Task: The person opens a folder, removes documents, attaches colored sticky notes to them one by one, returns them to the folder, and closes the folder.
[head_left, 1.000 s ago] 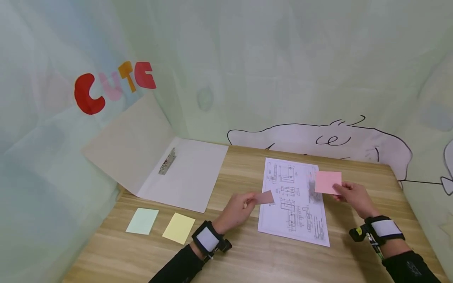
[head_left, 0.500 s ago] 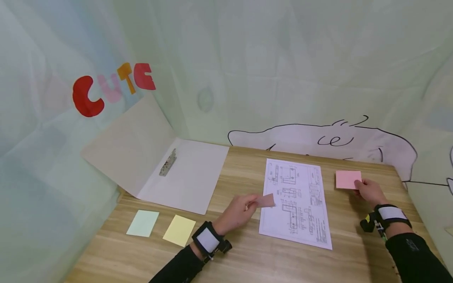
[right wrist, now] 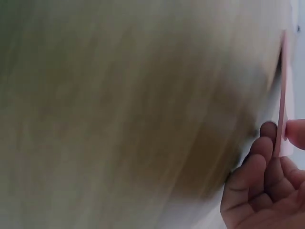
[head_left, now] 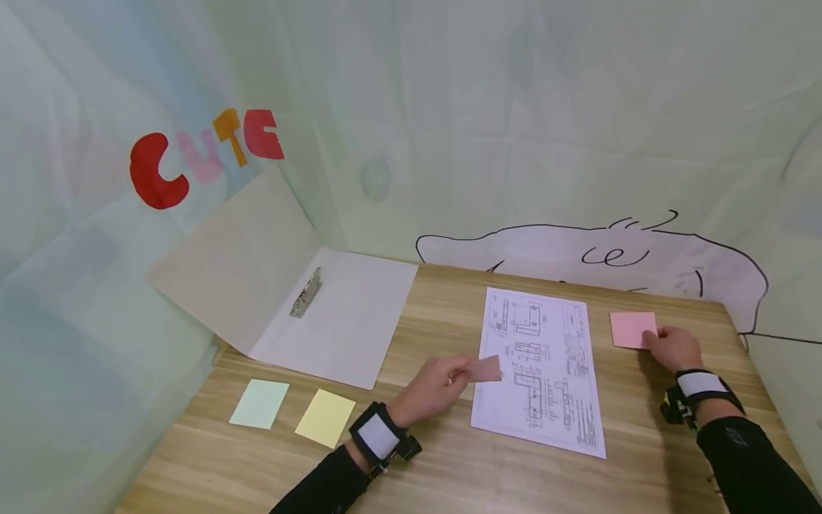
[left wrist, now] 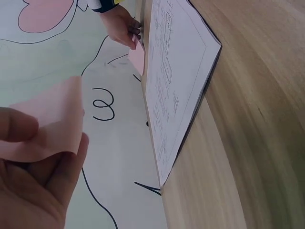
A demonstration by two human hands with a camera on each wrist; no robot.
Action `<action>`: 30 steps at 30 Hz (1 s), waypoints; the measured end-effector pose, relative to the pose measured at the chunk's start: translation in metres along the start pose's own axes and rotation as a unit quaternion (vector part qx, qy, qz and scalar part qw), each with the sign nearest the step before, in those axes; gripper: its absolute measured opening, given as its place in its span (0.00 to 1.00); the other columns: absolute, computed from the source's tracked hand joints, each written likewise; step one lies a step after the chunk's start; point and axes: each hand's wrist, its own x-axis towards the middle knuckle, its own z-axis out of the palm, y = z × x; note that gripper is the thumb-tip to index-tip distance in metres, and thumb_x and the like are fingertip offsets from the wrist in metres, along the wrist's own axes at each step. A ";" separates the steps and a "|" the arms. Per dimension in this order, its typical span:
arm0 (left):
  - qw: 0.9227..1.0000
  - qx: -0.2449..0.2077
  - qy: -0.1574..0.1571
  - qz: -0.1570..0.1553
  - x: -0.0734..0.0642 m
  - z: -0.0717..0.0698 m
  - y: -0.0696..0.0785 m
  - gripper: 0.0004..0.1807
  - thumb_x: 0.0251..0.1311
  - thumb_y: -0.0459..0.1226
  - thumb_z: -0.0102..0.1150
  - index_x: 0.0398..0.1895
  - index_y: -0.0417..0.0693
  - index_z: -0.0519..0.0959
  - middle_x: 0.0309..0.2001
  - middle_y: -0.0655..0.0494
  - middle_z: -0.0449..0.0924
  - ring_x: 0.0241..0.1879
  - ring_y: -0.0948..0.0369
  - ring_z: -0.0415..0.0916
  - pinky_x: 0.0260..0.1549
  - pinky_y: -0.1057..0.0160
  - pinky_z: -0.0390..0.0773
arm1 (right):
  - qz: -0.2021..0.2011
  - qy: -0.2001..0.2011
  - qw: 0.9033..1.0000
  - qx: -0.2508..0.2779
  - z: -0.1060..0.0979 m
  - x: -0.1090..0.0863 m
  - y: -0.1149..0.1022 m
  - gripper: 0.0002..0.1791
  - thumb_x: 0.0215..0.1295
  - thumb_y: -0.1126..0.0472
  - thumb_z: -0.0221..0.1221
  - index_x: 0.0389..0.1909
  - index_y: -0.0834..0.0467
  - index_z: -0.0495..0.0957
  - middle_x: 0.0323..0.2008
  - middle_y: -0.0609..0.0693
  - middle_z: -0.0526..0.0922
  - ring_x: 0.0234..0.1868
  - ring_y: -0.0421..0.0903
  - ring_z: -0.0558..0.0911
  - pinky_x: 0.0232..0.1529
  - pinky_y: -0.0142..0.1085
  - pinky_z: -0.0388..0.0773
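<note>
My left hand (head_left: 432,389) pinches a single pink sticky note (head_left: 486,369) between thumb and fingers, above the left edge of a printed technical drawing (head_left: 546,414). The left wrist view shows that note (left wrist: 57,114) slightly curved, with its lower edge bent. At the right, my right hand (head_left: 673,348) grips a thicker pink sticky note pad (head_left: 631,329) by its near right corner. In the right wrist view the pad (right wrist: 283,90) is seen edge-on, close to the tabletop, the thumb on one face and curled fingers on the other.
A pale green note (head_left: 260,404) and a yellow note (head_left: 325,417) lie on the wooden table (head_left: 488,478) at the left. Behind them, a folder (head_left: 366,314) with a metal clip (head_left: 306,293) stands open, its cover leaning on the curtain-like wall (head_left: 359,93).
My right hand has carried the pink sticky note pad rightward, away from over the drawing, and down toward the table. My left hand has stayed almost in place with its note.
</note>
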 end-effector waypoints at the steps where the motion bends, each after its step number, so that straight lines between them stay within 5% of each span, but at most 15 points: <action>1: 1.000 0.000 -0.008 -0.002 0.000 0.000 0.001 0.12 0.66 0.30 0.50 0.48 0.45 0.80 0.40 0.56 0.81 0.18 0.69 0.62 0.18 0.72 0.63 | 0.004 0.008 1.000 -0.007 0.001 0.000 -0.001 0.25 0.67 0.54 0.48 0.39 0.78 0.74 0.31 0.67 0.77 0.32 0.59 0.73 0.28 0.41 0.67; 11: 0.995 0.037 -0.088 -0.014 0.006 0.007 0.008 0.14 0.67 0.30 0.45 0.49 0.44 0.80 0.31 0.59 0.76 0.14 0.69 0.59 0.17 0.73 0.61 | 0.034 0.022 0.998 -0.051 0.003 -0.005 -0.006 0.25 0.62 0.54 0.50 0.34 0.77 0.75 0.27 0.66 0.78 0.28 0.57 0.74 0.25 0.40 0.67; 17: 0.994 0.062 -0.093 -0.009 0.012 0.007 0.012 0.15 0.70 0.33 0.43 0.54 0.48 0.78 0.44 0.61 0.80 0.25 0.68 0.70 0.27 0.73 0.69 | 0.026 -0.008 0.998 -0.061 -0.003 -0.008 -0.013 0.25 0.62 0.54 0.51 0.30 0.76 0.76 0.24 0.63 0.77 0.27 0.55 0.73 0.25 0.39 0.67; 22: 0.992 0.082 -0.099 0.003 0.018 0.005 0.015 0.16 0.70 0.32 0.43 0.55 0.49 0.76 0.49 0.60 0.80 0.35 0.64 0.75 0.34 0.73 0.71 | -0.015 -0.010 0.998 -0.067 -0.003 -0.009 -0.023 0.22 0.63 0.54 0.48 0.20 0.70 0.73 0.18 0.56 0.71 0.22 0.52 0.70 0.21 0.38 0.64; 30: 0.985 0.128 -0.104 0.046 0.033 0.008 0.017 0.18 0.70 0.30 0.42 0.56 0.52 0.76 0.49 0.63 0.79 0.39 0.68 0.75 0.37 0.73 0.72 | -0.120 0.003 0.992 -0.046 0.007 -0.023 -0.078 0.18 0.67 0.60 0.50 0.41 0.75 0.73 0.32 0.65 0.78 0.29 0.55 0.74 0.27 0.42 0.72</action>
